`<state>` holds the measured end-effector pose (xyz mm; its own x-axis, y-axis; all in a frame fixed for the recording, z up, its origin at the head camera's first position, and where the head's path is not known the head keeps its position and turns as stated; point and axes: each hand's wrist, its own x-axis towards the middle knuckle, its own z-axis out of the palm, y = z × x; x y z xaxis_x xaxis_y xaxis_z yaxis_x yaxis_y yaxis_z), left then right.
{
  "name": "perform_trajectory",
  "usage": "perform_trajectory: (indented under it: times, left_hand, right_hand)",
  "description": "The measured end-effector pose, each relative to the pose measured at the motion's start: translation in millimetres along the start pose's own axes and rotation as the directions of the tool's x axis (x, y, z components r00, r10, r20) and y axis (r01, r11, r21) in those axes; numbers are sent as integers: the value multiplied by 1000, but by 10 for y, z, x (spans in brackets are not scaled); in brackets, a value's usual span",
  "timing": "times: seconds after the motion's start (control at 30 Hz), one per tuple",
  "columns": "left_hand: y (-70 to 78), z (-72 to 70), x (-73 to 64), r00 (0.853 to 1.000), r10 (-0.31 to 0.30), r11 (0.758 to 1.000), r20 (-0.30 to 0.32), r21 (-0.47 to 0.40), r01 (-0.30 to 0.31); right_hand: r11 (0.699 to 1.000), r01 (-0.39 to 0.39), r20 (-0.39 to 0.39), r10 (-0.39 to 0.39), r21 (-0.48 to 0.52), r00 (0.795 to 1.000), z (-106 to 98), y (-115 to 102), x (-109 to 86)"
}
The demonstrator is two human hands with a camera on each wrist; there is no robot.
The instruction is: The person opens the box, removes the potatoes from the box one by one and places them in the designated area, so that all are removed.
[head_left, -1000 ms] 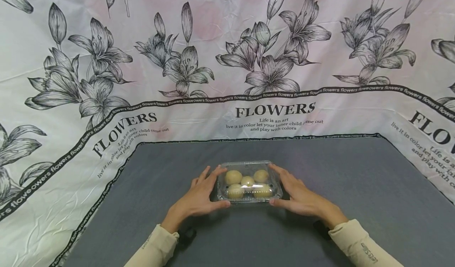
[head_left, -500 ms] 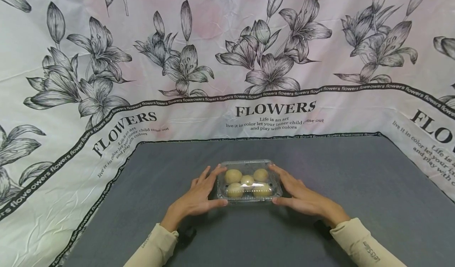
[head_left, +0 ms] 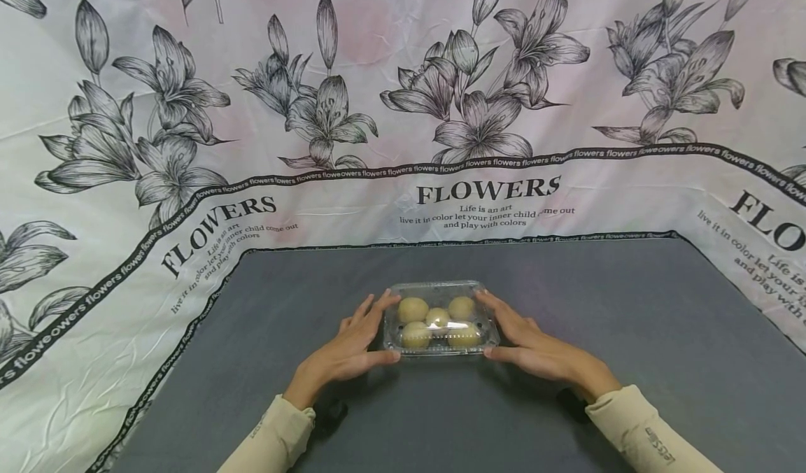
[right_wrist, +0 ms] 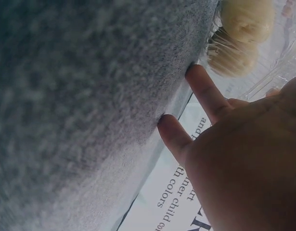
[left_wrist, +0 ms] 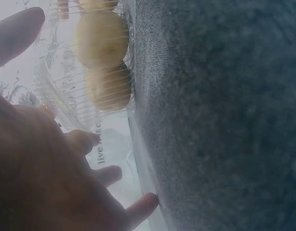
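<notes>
A clear plastic clamshell box with its lid down lies on the grey table, holding several pale yellow round items whose kind I cannot tell. My left hand grips the box's left end, thumb at the near corner and fingers toward the far corner. At the opposite end, my right hand holds it the same way. In the left wrist view the round items show through the ribbed plastic beyond the thumb. Two fingertips of the right hand touch or nearly touch the tabletop in the right wrist view.
The grey tabletop spreads around the box on every side. A white cloth printed with lilies and lettering hangs behind the table and runs along its left and right edges.
Both thumbs have slid slightly outward along the box's near edge, toward its corners. The head view has tilted a little; the box shows no clear movement on the table.
</notes>
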<state>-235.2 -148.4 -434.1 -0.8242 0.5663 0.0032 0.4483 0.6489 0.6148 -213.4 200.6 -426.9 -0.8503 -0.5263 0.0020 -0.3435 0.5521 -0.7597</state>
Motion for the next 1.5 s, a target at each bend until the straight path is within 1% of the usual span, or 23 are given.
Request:
perform_trajectory:
  times: [0.23,0.33,0.5,0.63,0.8,1.03,1.23,1.4,1.5]
  left_hand:
    - [8,-6,-9,1000,14,1000,-7,12,-14]
    - [6,-11,-9,1000,20,1000,-11,11,-20]
    - [-2,-16,-1,1000,14,1000,-16,1,-14]
    - [-14,-22,4,1000,-7,1000,-8,3,7]
    - [-16,-32,-3,1000,-15,1000,-4,0,15]
    - [-32,-47,-10,1000,-24,1000,3,-8,24]
    - [-48,-50,-9,1000,-19,1000,-3,-5,19]
    - [-57,-59,-9,1000,-19,1000,-12,0,19]
    - [-63,-60,-13,1000,-20,1000,-13,-5,20]
  right_hand:
    - [999,5,-23,-6,-43,1000,1,23,-6]
    - [999,-5,-25,4,-43,1000,-6,30,-10]
    - [998,-3,-36,1,-58,999,-9,30,0]
    - [995,21,-58,-26,-99,998,-7,18,16]
    - [984,69,-102,-87,-167,991,10,22,24]
    - [960,135,-162,-178,-246,971,24,20,38]
    - [944,197,-205,-255,-264,945,26,9,74]
    - [936,227,-245,-294,-268,924,18,5,104]
    - [929,253,-268,-325,-272,907,11,9,127]
